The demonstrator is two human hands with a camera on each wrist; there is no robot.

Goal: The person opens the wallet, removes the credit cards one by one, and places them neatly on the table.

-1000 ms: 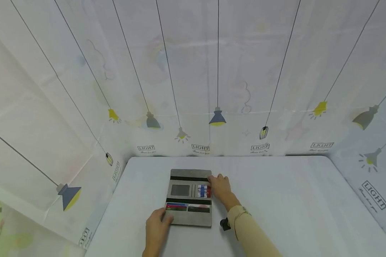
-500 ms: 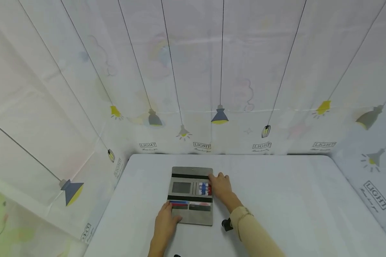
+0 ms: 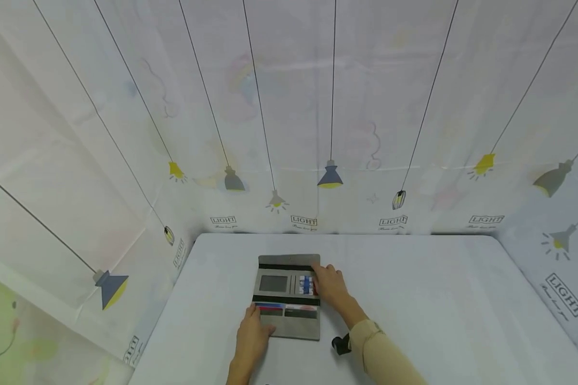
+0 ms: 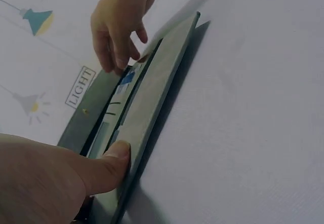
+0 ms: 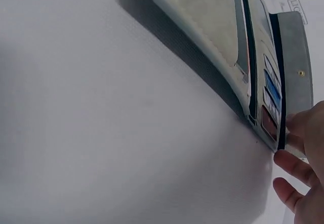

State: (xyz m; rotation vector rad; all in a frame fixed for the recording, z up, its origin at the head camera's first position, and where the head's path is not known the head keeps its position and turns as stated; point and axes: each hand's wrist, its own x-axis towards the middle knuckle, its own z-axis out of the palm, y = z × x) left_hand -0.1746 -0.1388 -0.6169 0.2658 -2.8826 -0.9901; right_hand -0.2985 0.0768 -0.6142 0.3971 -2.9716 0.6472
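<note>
A grey folding wallet [image 3: 289,329] lies spread out on the white table, with cards [image 3: 301,307] in its slots. My left hand [image 3: 252,338] holds the near panel at its left side. In the left wrist view its thumb [image 4: 117,155] presses on the panel's inner face, and the panel is tilted up off the table. At the far right edge, my right hand [image 3: 331,286] grips the wallet by the fold beside the flap [image 5: 296,57]. A blue-and-white card [image 3: 305,285] sits in a slot next to the right hand.
White table [image 3: 414,299] extends on both sides of the wallet. A wall covering [image 3: 366,107] printed with hanging lamps stands behind and beside it. A small black device [image 3: 341,345] is on my right wrist.
My left hand has slid up and to the right along the wallet's left side, away from the near left corner. The right hand stays at the far right edge.
</note>
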